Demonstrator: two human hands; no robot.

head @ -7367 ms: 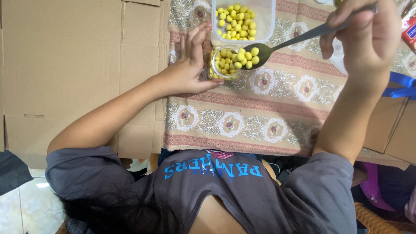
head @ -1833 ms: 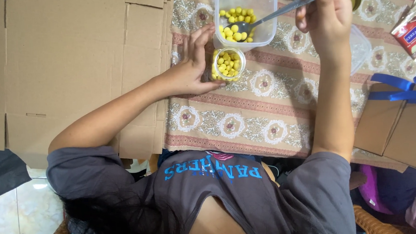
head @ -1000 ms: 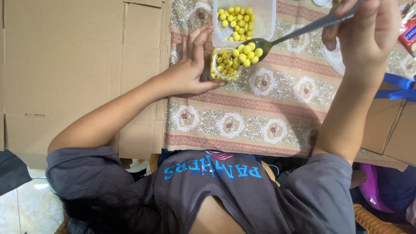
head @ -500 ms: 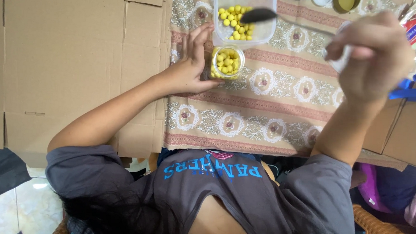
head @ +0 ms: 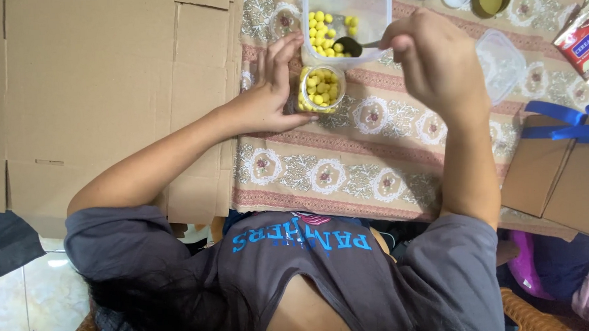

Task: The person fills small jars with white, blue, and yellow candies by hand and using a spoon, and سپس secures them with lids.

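In the head view, the left hand [head: 271, 94] is cupping, fingers spread, a small clear jar [head: 322, 89] of yellow balls on the patterned counter [head: 347, 170], while the right hand [head: 435, 60], pinching a spoon [head: 355, 47], is dipping it into the clear tub [head: 348, 21] just beyond

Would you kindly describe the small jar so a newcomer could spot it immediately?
On the patterned cloth, just below the clear rectangular tub, stands the small jar against the left hand. Unlike the tub, it is round and nearly full of yellow balls.
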